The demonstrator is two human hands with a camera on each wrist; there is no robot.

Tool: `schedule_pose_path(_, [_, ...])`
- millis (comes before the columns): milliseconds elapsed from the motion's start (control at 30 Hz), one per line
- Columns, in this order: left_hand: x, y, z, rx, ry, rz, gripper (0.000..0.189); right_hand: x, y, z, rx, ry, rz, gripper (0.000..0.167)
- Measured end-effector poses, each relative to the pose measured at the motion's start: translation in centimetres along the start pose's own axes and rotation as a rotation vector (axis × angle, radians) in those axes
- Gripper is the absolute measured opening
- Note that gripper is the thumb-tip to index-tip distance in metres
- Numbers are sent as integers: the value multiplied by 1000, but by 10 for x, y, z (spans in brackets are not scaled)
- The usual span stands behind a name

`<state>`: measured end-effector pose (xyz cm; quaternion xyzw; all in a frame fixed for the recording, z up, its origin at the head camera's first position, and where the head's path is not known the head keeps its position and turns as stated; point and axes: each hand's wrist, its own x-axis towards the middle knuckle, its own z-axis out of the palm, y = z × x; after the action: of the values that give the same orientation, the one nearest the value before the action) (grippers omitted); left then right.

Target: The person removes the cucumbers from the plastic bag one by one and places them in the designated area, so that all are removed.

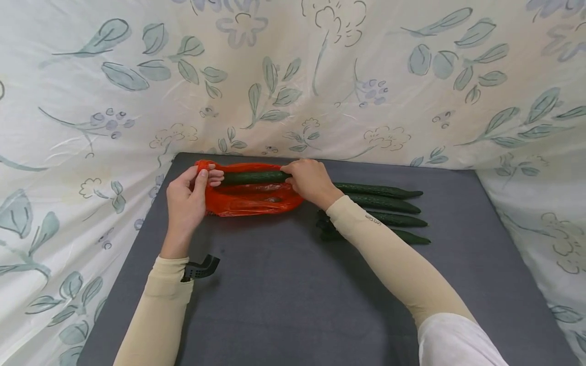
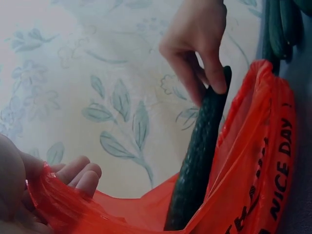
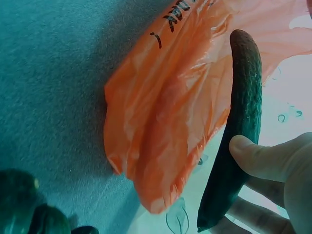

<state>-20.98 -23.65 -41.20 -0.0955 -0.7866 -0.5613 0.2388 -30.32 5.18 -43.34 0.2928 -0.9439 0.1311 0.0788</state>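
Observation:
A dark green cucumber [image 1: 256,177] lies lengthwise over the mouth of an orange-red plastic bag [image 1: 256,206], its left end inside the opening. My right hand [image 1: 311,180] pinches the cucumber near its right end, thumb on one side and fingers on the other, as the right wrist view shows on the cucumber [image 3: 246,92]. At the bag's left end my left hand [image 1: 187,195] holds the bag's edge between thumb and fingers. In the left wrist view the bag [image 2: 263,126] gapes around the cucumber [image 2: 197,156], with black lettering on its side.
Several more cucumbers [image 1: 384,205] lie side by side on the dark grey table [image 1: 274,305], to the right and partly behind the right forearm. A floral cloth [image 1: 274,101] hangs behind the table. A black strap [image 1: 201,268] is on the left wrist.

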Motion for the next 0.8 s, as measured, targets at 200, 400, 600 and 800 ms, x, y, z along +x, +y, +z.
schedule_pose_path(200, [0,0,-1,17,6,-1,29,-13,5,-9,10,18,-15,40])
schedule_pose_path(400, [-1,0,-2,28,10,-9,29,-24,8,-14,26,41,-34,39])
schedule_pose_path(600, [1,0,-2,24,11,0,29,-33,13,-16,39,64,-46,39])
schedule_pose_path(800, [1,1,-2,33,12,1,29,-44,20,-20,73,75,-38,39])
